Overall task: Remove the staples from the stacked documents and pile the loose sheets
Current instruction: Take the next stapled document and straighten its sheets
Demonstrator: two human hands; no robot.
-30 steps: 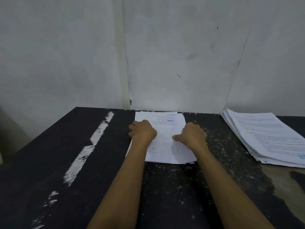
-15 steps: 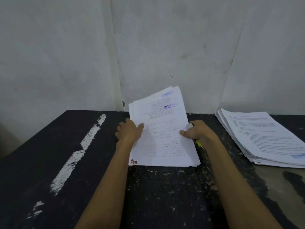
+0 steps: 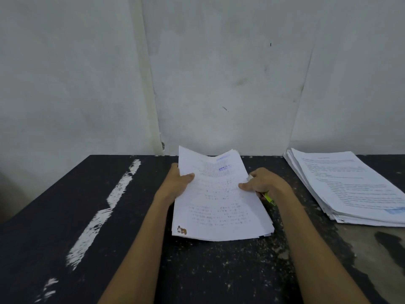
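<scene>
A limp sheaf of printed white sheets (image 3: 219,205) rests its near edge on the scuffed black tabletop (image 3: 219,270), its far end lifted and creased. The left hand (image 3: 175,186) grips its left edge, fingers curled beneath and thumb on top. The right hand (image 3: 266,183) pinches the right edge, fingers also curled round a slim yellow-green tool (image 3: 269,198).

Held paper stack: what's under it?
The paper stack rests its near edge on the black table; left hand and right hand grip the sides, fingers tucked beneath. A yellow-green tool pokes out below the right hand. The table under the sheets is hidden.
</scene>
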